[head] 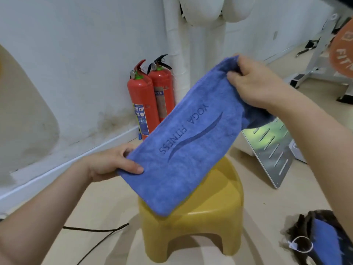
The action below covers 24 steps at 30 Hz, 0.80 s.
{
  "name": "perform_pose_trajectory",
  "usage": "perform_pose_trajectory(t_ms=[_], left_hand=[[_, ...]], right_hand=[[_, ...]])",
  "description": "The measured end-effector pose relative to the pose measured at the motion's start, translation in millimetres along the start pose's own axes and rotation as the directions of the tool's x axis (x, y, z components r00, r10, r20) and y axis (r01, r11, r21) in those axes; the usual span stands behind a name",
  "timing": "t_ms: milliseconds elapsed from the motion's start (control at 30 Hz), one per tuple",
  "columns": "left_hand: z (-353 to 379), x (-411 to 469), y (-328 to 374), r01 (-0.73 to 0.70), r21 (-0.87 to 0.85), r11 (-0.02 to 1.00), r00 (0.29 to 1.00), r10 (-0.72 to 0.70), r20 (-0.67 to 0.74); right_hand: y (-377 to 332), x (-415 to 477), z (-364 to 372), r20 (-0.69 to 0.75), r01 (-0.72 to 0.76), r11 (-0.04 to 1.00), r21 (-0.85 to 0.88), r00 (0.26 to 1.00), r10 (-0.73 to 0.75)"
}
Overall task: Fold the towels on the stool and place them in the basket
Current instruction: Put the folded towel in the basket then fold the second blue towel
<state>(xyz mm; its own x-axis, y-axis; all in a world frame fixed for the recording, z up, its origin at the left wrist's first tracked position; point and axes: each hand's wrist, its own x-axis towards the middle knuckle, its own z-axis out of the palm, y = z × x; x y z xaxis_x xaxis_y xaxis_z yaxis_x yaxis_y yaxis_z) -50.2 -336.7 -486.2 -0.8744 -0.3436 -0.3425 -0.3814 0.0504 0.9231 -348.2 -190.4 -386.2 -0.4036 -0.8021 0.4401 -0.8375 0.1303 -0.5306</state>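
A blue towel (183, 142) marked "YOGA FITNESS" is held stretched and tilted in the air above a yellow plastic stool (212, 213). My left hand (112, 163) grips its lower left end, thumb on top. My right hand (254, 85) grips the upper right end, with more blue cloth hanging below the wrist. The towel's lower edge hangs just over the stool seat. At the bottom right, a dark woven basket (303, 226) holds another blue towel (324, 238).
Two red fire extinguishers (149, 96) stand against the white wall behind the stool. A perforated metal panel (275, 150) leans at the right. A black cable (99, 238) runs over the floor at the lower left. Gym equipment (332, 60) stands at the far right.
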Motion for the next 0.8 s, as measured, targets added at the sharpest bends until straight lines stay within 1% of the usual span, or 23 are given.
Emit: perform_pose_trajectory(t_ms=[33,67,100,133,167,200,233,267,300,367,433,467,500,533,567,633,700,767,800], left_hand=[[-8,1,-5,-0.016,-0.137,0.99,0.998,0.008,-0.061],[-13,4,-10,-0.045,-0.25,0.967,0.99,0.01,-0.138],[-15,9,-16,-0.065,-0.328,0.942,0.973,-0.014,-0.232],[-13,17,-23,-0.073,-0.379,0.922,0.942,-0.061,-0.33],[-7,25,-30,-0.057,-0.391,0.918,0.895,-0.127,-0.428],[0,35,-39,0.0,-0.373,0.928,0.835,-0.205,-0.51],[6,42,-48,0.068,-0.357,0.932,0.777,-0.274,-0.566],[12,46,-53,0.11,-0.35,0.93,0.729,-0.315,-0.607],[16,48,-57,0.136,-0.331,0.934,0.697,-0.328,-0.638],[19,49,-56,0.141,-0.221,0.965,0.686,-0.257,-0.68],[27,50,-55,0.162,-0.004,0.987,0.709,-0.12,-0.695],[33,52,-57,0.195,0.154,0.969,0.71,-0.031,-0.703],[40,54,-59,0.238,0.311,0.92,0.698,0.06,-0.713],[45,56,-63,0.267,0.428,0.864,0.682,0.144,-0.717],[49,58,-68,0.264,0.496,0.828,0.665,0.216,-0.715],[51,56,-74,0.23,0.525,0.82,0.642,0.278,-0.715],[49,52,-79,0.232,0.531,0.815,0.631,0.29,-0.72],[49,47,-81,0.242,0.543,0.804,0.659,0.274,-0.7],[50,44,-80,0.245,0.526,0.814,0.685,0.239,-0.688]], right_hand=[[12,-1,5,0.037,-0.096,0.992,0.086,0.995,0.093],[27,-4,15,0.082,-0.19,0.973,0.133,0.98,0.18],[42,-10,30,0.126,-0.265,0.958,0.113,0.96,0.25],[57,-20,49,0.175,-0.327,0.944,0.045,0.933,0.315],[70,-33,68,0.22,-0.379,0.925,-0.037,0.899,0.378],[81,-48,87,0.25,-0.415,0.905,-0.089,0.87,0.424],[90,-61,104,0.279,-0.435,0.894,-0.107,0.85,0.447],[100,-70,117,0.297,-0.443,0.889,-0.118,0.838,0.457],[106,-76,124,0.288,-0.454,0.882,-0.124,0.834,0.47],[114,-75,127,0.284,-0.508,0.853,-0.118,0.806,0.52],[114,-74,126,0.285,-0.495,0.857,-0.146,0.808,0.515],[113,-75,128,0.268,-0.46,0.868,-0.186,0.826,0.496],[112,-78,129,0.239,-0.418,0.881,-0.221,0.853,0.465],[112,-81,131,0.207,-0.38,0.892,-0.246,0.878,0.431],[115,-85,133,0.19,-0.363,0.895,-0.259,0.89,0.415],[119,-89,134,0.214,-0.376,0.89,-0.256,0.876,0.432],[122,-88,129,0.294,-0.377,0.879,-0.292,0.839,0.458],[123,-89,123,0.371,-0.339,0.864,-0.371,0.799,0.473],[124,-89,122,0.377,-0.308,0.853,-0.421,0.796,0.474]])
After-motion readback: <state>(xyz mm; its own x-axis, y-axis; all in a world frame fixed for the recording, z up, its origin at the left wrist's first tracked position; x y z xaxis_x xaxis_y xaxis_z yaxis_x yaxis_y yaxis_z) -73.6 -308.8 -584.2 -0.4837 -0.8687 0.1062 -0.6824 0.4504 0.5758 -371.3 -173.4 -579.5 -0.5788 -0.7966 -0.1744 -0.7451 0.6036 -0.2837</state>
